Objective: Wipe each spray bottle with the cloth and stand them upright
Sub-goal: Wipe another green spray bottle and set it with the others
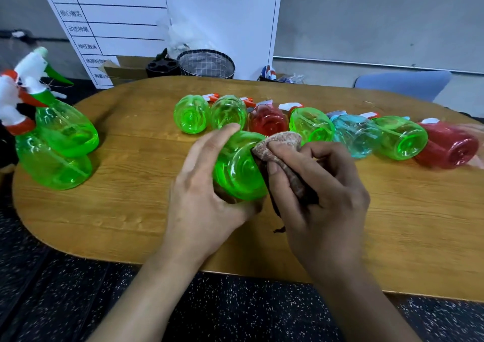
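A see-through green bottle (239, 166) lies on its side near the middle of the wooden table (125, 211), its round bottom facing us. The left hand (201, 184) curls around it. The right hand (314, 184) pinches a brown cloth (282, 148) against its right side. Seven more bottles (314, 127) lie in a row behind. Two green bottles (57, 142) stand at the far left.

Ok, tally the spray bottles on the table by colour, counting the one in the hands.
Green: 7, two upright at the left, four lying in the row, one held.
Red: 2, lying in the row.
Blue: 1, lying in the row.
Total: 10.
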A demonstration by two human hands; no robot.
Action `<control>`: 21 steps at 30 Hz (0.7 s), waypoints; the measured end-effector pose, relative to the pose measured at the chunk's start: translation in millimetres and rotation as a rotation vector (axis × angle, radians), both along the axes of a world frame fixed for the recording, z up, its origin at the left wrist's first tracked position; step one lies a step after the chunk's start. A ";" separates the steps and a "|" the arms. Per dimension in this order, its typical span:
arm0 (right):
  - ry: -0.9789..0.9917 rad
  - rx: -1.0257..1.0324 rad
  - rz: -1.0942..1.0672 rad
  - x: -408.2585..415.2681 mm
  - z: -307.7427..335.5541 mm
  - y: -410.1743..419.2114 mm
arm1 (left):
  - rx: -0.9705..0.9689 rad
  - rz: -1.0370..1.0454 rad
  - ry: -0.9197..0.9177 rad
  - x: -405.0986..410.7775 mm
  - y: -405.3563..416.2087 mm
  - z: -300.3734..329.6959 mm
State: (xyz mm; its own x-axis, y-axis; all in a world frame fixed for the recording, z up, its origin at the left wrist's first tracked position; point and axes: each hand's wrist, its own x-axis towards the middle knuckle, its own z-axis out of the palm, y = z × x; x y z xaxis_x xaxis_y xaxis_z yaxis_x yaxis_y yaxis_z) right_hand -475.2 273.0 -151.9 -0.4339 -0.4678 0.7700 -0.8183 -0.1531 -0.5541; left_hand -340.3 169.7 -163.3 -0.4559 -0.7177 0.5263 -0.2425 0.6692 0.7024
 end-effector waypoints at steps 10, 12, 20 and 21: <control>0.158 0.046 0.165 23.0 -1.9 -6.1 | 0.003 0.036 0.108 5.8 -6.7 0.4; 0.162 0.061 0.186 22.4 -5.8 -3.5 | 0.017 0.062 0.130 8.0 -12.7 1.1; 0.034 0.013 -0.036 -4.3 -0.1 -1.3 | 0.000 0.043 0.092 4.0 -5.6 4.2; 0.024 -0.001 -0.047 -4.4 1.3 -3.1 | 0.010 0.029 0.076 2.5 -2.7 3.5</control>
State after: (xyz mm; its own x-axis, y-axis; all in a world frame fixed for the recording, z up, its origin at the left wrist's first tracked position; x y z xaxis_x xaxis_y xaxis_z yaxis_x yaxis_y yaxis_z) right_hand -479.6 269.9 -150.6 -0.4369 -0.4469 0.7806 -0.8375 -0.1145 -0.5343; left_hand -337.8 167.0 -159.8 -0.3944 -0.7351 0.5514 -0.2074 0.6558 0.7259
